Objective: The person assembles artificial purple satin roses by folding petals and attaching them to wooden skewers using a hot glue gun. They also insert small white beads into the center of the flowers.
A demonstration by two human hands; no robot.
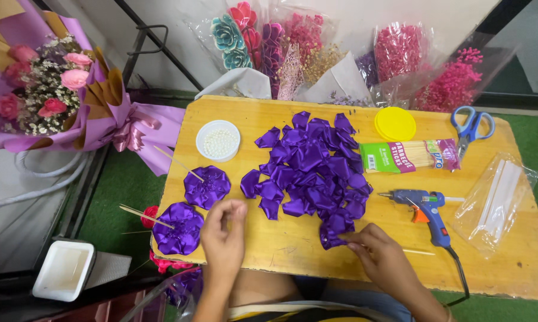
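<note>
The right hand (381,253) lay low on the wooden table (519,250), its thumb and forefinger closed on the lower edge of a folded purple satin petal (333,229) at the near end of the petal pile (313,164); the remaining fingers curled loosely behind the pinch. The left hand (224,235) hovered just above the tabletop with its fingers drawn together and bent upward, the tips bunched near the thumb; whether anything small sat between them could not be told. Just beyond those left fingertips lay a finished purple ribbon flower (206,186) with a thin wooden stick (179,163) running out of it, and just to their left sat a second ribbon flower (178,228) on its own stick, touching the table's near-left edge. Farther out from the left fingers stood a round white dish of pearl beads (218,141). To the right of the right fingers, near but apart, rested a blue glue gun (425,209) with an orange trigger, its cord trailing off the near edge. Beyond it, well away from both hands, lay a packet of barbecue sticks (409,157), a yellow round lid (395,123), blue-handled scissors (471,128) and a clear bag of white glue sticks (495,203).
</note>
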